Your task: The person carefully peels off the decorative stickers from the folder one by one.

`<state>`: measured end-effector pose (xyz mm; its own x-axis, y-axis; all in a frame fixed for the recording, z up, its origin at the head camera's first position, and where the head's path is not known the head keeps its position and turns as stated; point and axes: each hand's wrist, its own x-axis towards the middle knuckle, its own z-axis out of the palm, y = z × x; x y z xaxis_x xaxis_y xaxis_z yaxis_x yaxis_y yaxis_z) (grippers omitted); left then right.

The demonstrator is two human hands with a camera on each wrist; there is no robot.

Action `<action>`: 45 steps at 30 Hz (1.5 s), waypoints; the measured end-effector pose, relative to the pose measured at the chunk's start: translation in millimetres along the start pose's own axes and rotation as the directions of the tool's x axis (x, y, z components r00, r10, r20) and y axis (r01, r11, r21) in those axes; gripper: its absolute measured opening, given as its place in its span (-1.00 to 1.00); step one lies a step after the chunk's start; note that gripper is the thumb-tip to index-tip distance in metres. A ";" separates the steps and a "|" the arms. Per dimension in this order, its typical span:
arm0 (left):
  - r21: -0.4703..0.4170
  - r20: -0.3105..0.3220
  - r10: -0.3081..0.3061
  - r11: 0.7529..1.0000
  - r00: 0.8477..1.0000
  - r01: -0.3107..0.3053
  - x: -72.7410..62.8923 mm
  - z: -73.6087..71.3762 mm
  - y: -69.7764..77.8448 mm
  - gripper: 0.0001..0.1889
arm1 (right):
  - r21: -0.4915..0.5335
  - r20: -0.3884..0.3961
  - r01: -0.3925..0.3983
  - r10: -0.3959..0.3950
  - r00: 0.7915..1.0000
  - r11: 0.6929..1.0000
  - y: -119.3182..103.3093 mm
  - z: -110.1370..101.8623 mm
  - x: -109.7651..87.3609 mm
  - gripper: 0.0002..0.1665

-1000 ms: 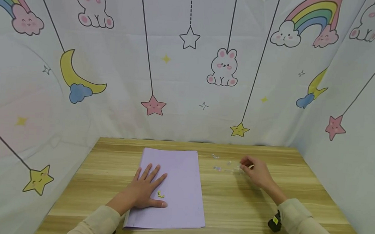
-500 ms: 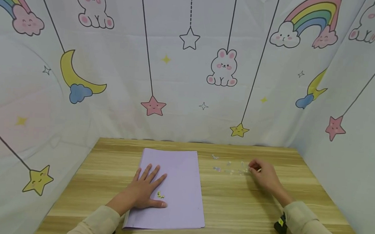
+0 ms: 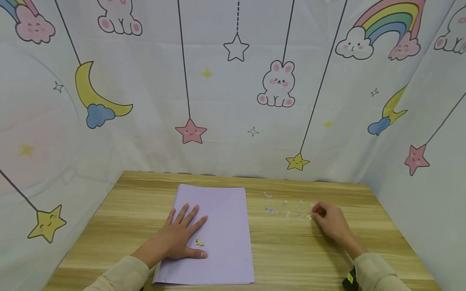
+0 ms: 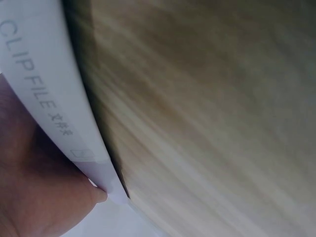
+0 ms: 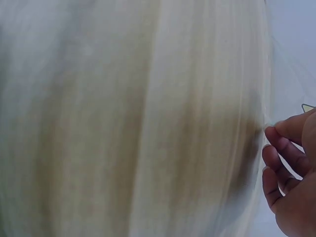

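Observation:
A lilac clip file (image 3: 224,233) lies closed on the table. My left hand (image 3: 182,237) rests flat on it, fingers spread, near its left side. Between that hand's thumb and index finger sits a small gold-yellow piece (image 3: 199,242) on the cover. The left wrist view shows the file's spine (image 4: 37,84), printed "CLIP FILE". My right hand (image 3: 332,221) is low over the right side of the table, thumb and index fingertips pinched together. A tiny clear piece (image 5: 268,127) shows faintly at those fingertips; its kind is too small to tell. Several clear, shiny bits (image 3: 299,215) lie just left of it.
A curved row of pale bead-like bits (image 3: 267,195) and a bluish-pink bit (image 3: 269,210) lie farther left, toward the file. The wooden table (image 3: 282,262) ends at a white printed curtain (image 3: 232,158) behind and on both sides. A black wrist device (image 3: 350,281) hangs below the right sleeve.
My right hand has moved to the right and slightly toward me, uncovering clear bits on the table. The left hand and the clip file have stayed in place.

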<state>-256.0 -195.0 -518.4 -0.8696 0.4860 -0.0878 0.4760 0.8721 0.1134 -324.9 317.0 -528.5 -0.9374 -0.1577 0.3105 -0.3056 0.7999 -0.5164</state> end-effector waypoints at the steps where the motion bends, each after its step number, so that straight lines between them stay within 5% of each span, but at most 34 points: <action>1: 0.001 -0.001 0.001 1.000 1.000 -0.001 0.2 0.2 -0.1 0.17 | -0.006 -0.001 0.004 -0.004 1.000 1.000 0.1 0.3 -0.4 -0.94; 18: 0.000 -0.006 -0.004 1.000 1.000 0.004 1.0 3.5 -1.2 0.17 | -0.107 -0.020 0.089 -0.092 0.996 0.990 -1.6 7.5 -3.2 -0.94; 45: -0.001 -0.001 0.001 1.000 1.000 -0.001 -1.0 -0.8 1.3 0.16 | -0.102 0.018 0.072 -0.070 0.997 0.992 0.6 4.6 -2.7 -0.88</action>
<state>-254.6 -194.3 -517.4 -0.8691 0.4870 -0.0866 0.4769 0.8715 0.1142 -323.3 315.2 -533.3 -0.9164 -0.2239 0.3319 -0.3535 0.8416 -0.4083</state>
